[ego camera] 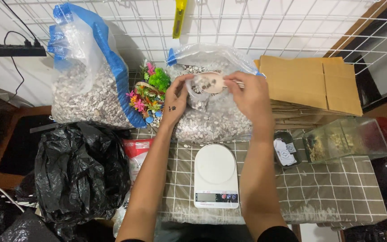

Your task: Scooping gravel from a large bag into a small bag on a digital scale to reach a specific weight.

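Observation:
My left hand (174,101) pinches the edge of a small clear plastic bag (198,92) and holds it over a big open sack of pale gravel (211,118). Above the small bag's mouth, my right hand (251,96) grips a pale wooden scoop (211,82) with some gravel in it. A white kitchen scale (215,175) lies on the checked cloth (319,188) below both forearms, with nothing on its round plate.
A second, larger gravel sack with blue trim (88,76) stands at the left beside colourful plastic plants (151,92). Black plastic bags (79,172) lie front left. Flat cardboard (310,83), a clear plastic tank (346,139) and a small dark tray (285,152) are at right. A wire grid (256,27) backs the table.

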